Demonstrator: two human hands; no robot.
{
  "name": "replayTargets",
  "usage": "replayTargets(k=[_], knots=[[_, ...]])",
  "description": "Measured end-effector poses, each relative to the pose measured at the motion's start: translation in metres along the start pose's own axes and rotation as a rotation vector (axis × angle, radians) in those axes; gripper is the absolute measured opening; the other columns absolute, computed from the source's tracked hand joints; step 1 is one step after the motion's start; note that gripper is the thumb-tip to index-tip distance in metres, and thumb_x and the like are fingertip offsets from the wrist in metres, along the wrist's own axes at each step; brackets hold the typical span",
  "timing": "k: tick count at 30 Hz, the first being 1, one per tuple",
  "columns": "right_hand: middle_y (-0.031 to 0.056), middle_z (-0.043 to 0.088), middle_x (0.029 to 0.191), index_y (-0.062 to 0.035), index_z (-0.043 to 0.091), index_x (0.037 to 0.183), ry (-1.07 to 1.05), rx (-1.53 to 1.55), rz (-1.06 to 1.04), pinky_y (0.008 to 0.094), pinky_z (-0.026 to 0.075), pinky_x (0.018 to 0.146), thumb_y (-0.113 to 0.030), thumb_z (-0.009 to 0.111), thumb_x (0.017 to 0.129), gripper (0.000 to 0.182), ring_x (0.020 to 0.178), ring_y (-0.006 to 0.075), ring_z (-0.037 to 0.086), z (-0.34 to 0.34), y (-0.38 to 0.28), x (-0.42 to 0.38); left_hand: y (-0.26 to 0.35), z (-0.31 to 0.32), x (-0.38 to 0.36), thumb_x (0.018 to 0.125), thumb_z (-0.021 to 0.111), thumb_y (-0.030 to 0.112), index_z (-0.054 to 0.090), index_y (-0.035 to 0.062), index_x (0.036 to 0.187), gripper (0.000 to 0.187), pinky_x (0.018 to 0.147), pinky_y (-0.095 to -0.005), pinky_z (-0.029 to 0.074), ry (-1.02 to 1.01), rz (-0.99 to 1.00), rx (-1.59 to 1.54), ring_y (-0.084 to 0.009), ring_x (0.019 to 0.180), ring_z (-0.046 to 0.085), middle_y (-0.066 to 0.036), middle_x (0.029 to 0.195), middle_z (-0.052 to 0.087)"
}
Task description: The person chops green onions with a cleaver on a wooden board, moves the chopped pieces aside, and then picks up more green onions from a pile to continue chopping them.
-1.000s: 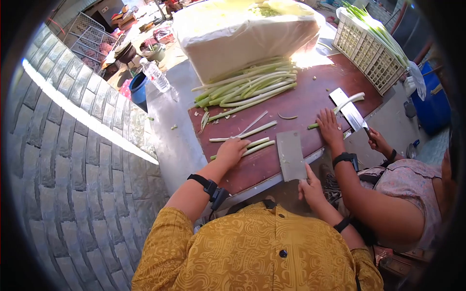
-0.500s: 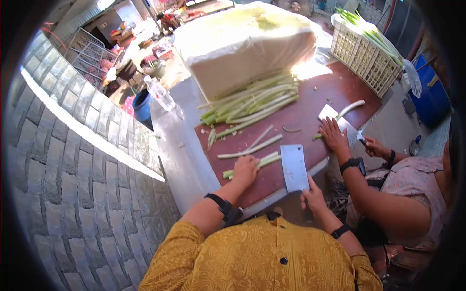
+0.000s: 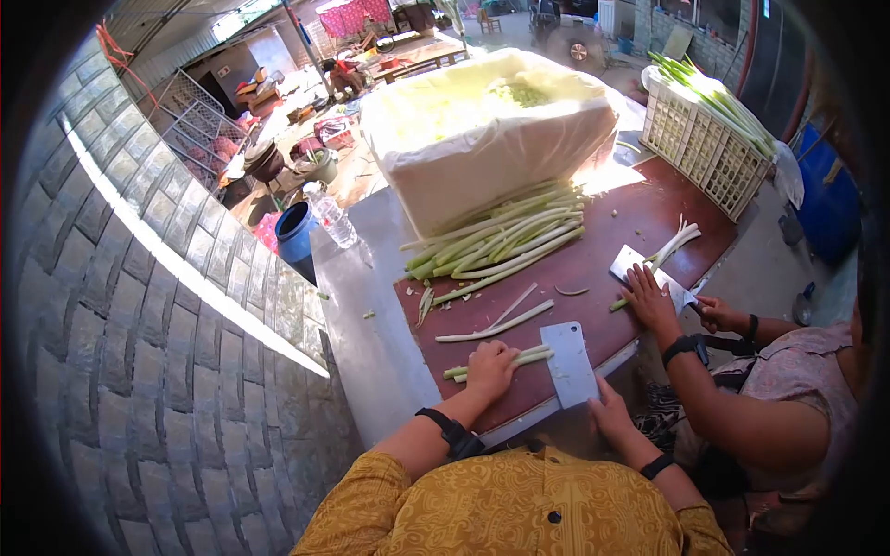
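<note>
My left hand [image 3: 489,367] is closed over a few pale green vegetable stalks [image 3: 530,357] lying on the dark red board [image 3: 603,310]. My right hand [image 3: 613,413] grips a cleaver [image 3: 568,364] by its handle, its broad blade right at the stalks' right ends. Beyond my left hand lie loose whitish stalks [image 3: 496,328]. A heap of longer green stalks [image 3: 505,236] rests farther back. To my right, a co-worker's hand [image 3: 651,298] presses on another cleaver [image 3: 630,263], with a white-ended stalk [image 3: 677,243] beside the blade.
Behind the heap stands a large box [image 3: 491,167] lined with pale sheeting, with chopped green pieces inside. A white plastic crate [image 3: 700,139] of long stalks is at the back right. On the left are a clear bottle [image 3: 334,221], a blue barrel [image 3: 295,232] and a brick wall [image 3: 176,371].
The view has tilted up, so the table appears lower. The cleaver blade now meets the stalk ends. Beside the co-worker's blade, the stalk's white end now looks split into strands.
</note>
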State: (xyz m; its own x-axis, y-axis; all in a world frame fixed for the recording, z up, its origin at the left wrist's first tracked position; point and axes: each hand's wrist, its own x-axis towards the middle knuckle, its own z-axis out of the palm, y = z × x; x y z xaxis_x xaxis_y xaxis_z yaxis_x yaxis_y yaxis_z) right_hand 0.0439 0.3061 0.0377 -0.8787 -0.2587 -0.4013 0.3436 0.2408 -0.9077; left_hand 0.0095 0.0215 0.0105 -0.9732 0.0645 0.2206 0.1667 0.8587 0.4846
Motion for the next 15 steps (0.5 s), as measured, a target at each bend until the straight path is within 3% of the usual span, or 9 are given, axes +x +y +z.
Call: replayTargets(k=[7,15], knots=[[0.0030,0.051,0.063,-0.0104,0.031,0.145,0.093,-0.021,0.043,0.0242,0.040,0.041,-0.003,0.047,0.091,0.057,0.043,0.0093,0.046,-0.005,-0.007,-0.008,-0.002,0.001,0.005,0.074,0.071,0.024,0.070,0.0192,0.101,0.028,0.076,-0.0408,0.044,0.048,0.008,-0.019,-0.0254,0.091,0.054,-0.002,0.094,0.057],[0.0030,0.050,0.065,-0.0104,0.025,0.148,0.096,0.025,0.075,0.0234,0.039,0.040,-0.003,0.046,0.092,0.060,0.043,0.0086,0.043,-0.005,0.003,-0.011,-0.006,0.005,0.004,0.076,0.070,0.025,0.072,0.0202,0.097,0.021,0.075,-0.0397,0.044,0.080,0.040,-0.021,-0.0239,0.089,0.053,-0.001,0.092,0.057]])
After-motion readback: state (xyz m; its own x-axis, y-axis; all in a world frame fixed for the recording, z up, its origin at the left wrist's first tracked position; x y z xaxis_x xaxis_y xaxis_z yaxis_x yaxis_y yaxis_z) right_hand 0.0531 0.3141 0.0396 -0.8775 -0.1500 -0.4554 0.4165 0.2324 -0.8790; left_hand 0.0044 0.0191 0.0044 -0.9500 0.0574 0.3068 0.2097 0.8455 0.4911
